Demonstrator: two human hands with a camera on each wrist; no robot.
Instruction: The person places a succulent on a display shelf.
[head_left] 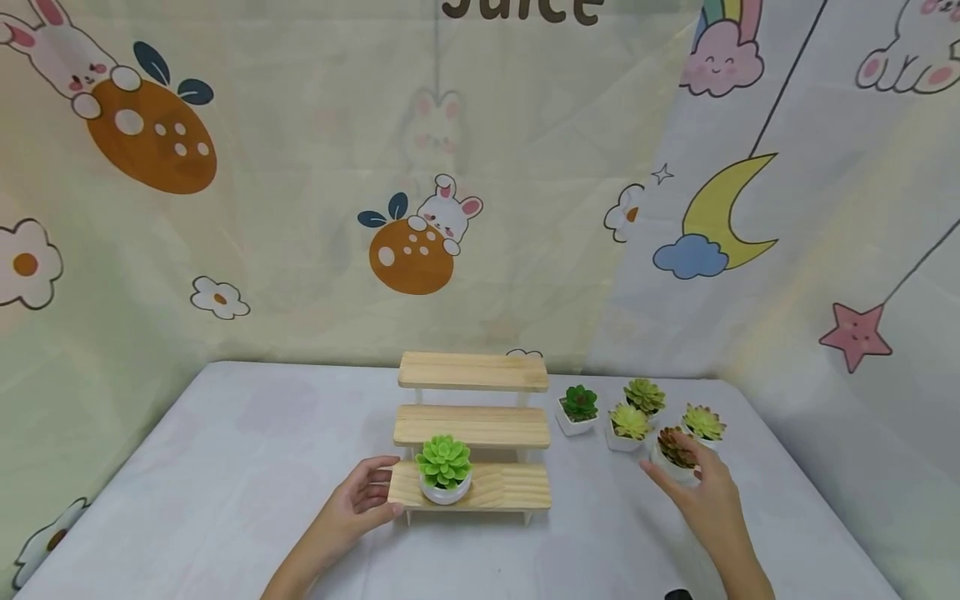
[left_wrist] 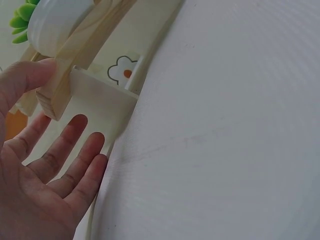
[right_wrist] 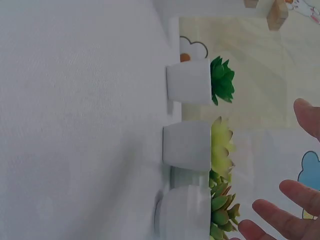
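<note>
My left hand (head_left: 358,498) is at the left end of a three-tier wooden display stand (head_left: 472,425). Its thumb and index finger hold the lowest board (left_wrist: 70,70) at that end, the other fingers spread below it in the left wrist view. A bright green succulent (head_left: 444,461) in a round white pot sits on this board, left of centre. At the right, my right hand (head_left: 701,492) hovers around a reddish-brown succulent (head_left: 675,447) in a round white pot. Seen from the right wrist, its fingers are spread, with this plant (right_wrist: 222,215) just beside the fingertips.
Behind and left of the right hand stand a dark green succulent (head_left: 580,403) in a square white pot and yellow-green ones (head_left: 628,422), (head_left: 644,396). Another yellow-green succulent (head_left: 703,422) is close behind the fingers. A patterned cloth (head_left: 300,208) hangs behind the white table (head_left: 225,500).
</note>
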